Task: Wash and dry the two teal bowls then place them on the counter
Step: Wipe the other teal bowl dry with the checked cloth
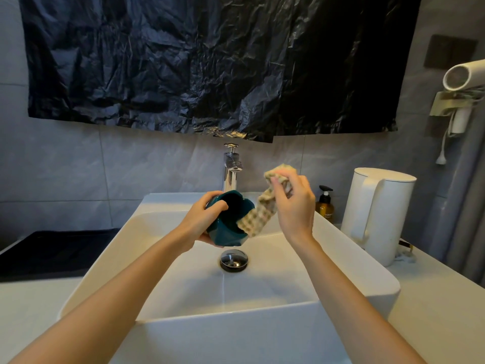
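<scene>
While my left hand (202, 222) grips the teal bowl (229, 224), thumb over its rim, my right hand (294, 203) pinches the checked cloth (265, 208), draped onto the bowl.

Bare forearms, apparently no sleeves, rings.

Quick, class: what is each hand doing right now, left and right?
Left hand: closed around the teal bowl, held over the sink.
Right hand: closed, pinching the checked cloth.

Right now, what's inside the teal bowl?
The teal bowl, tilted in the left hand over the sink, shows a dark interior with that hand's thumb hooked in. The checked cloth, held by the right hand, covers its right rim; the bottom is too dark to tell.
</scene>
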Tool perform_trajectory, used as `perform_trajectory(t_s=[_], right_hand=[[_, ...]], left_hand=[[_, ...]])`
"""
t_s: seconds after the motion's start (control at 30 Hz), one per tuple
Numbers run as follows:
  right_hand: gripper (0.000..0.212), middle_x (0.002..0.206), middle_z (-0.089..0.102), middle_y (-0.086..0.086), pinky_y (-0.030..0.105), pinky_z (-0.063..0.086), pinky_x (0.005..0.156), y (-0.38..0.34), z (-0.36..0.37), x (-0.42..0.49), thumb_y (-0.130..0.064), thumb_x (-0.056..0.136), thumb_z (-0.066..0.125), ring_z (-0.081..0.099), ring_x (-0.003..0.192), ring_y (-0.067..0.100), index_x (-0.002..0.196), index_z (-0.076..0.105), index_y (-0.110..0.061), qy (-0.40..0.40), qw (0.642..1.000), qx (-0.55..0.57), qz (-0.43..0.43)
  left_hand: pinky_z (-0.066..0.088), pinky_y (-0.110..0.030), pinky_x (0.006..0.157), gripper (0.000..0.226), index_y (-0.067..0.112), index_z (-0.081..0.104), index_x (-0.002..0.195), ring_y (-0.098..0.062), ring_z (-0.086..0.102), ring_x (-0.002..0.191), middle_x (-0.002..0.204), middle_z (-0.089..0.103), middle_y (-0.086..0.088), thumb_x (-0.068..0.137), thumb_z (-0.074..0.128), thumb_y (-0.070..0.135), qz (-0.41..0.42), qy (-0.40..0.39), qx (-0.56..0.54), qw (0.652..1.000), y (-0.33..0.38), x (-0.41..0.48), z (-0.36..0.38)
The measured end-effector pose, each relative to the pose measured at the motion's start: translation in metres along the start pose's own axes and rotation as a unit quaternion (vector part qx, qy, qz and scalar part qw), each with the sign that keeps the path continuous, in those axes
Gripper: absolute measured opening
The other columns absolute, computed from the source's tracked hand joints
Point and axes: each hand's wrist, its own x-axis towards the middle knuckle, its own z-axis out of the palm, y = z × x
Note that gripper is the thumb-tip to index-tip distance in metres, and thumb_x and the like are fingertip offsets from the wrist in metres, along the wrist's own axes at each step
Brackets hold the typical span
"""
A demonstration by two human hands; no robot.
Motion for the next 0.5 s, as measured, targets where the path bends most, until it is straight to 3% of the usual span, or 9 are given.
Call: perform_trajectory(t_s=[0.07,0.17,0.23,0.33,0.43,0.5], right_hand=[[0.027,0.11,0.052,-0.001,0.007,0.04,0.072,-0.003,0.005,-0.004,-0.036,0.093,0.057,0.053,0.092,0.009,0.118,0.064,-0.027,-0.098,0.995,0.016,-0.022],[0.035,0.115,0.059,-0.005,0.018,0.042,0.083,-0.005,0.015,-0.015,-0.043,0.098,0.042,0.05,0.097,0.009,0.125,0.062,-0.033,-0.217,0.968,-0.001,-0.122],[0.036,0.109,0.065,-0.004,0.021,0.04,0.077,-0.002,0.017,-0.015,-0.037,0.1,0.038,0.047,0.087,0.011,0.131,0.057,-0.032,-0.216,0.964,-0.026,-0.15],[0.043,0.103,0.067,0.0,0.022,0.042,0.073,0.002,0.017,-0.012,-0.03,0.094,0.058,0.049,0.085,0.013,0.136,0.05,-0.032,-0.218,0.966,-0.064,-0.123],[0.036,0.11,0.07,0.0,0.03,0.051,0.084,0.001,0.016,-0.012,-0.031,0.09,0.064,0.061,0.098,0.017,0.125,0.062,-0.028,-0.217,0.962,-0.109,-0.123],[0.03,0.106,0.072,-0.002,0.032,0.054,0.083,0.0,0.016,-0.012,-0.034,0.089,0.064,0.065,0.096,0.017,0.118,0.068,-0.027,-0.204,0.965,-0.128,-0.106]], left_hand=[[0.06,-0.044,0.061,0.027,0.028,0.05,0.124,-0.024,0.055,0.1,0.11,0.054,-0.001,0.097,0.046,0.024,0.011,-0.008,0.026,1.0,-0.001,-0.001,0.001],[0.06,-0.044,0.06,0.025,0.029,0.051,0.121,-0.022,0.056,0.1,0.11,0.056,0.0,0.097,0.046,0.028,0.006,-0.019,0.033,0.999,0.0,-0.003,0.004],[0.06,-0.041,0.059,0.023,0.03,0.051,0.119,-0.019,0.056,0.098,0.109,0.056,0.001,0.097,0.046,0.03,0.014,-0.022,0.038,0.999,0.001,-0.003,0.004],[0.058,-0.033,0.052,0.022,0.033,0.05,0.117,-0.013,0.056,0.092,0.104,0.056,0.006,0.097,0.045,0.025,0.034,-0.031,0.065,0.997,0.0,-0.002,0.004],[0.057,-0.032,0.052,0.027,0.032,0.049,0.122,-0.018,0.057,0.097,0.11,0.056,0.002,0.096,0.045,0.025,0.032,-0.056,0.09,0.994,-0.003,-0.002,0.007],[0.057,-0.032,0.052,0.027,0.031,0.049,0.122,-0.018,0.056,0.095,0.109,0.055,0.001,0.096,0.045,0.024,0.024,-0.053,0.086,0.995,-0.005,-0.002,0.008]])
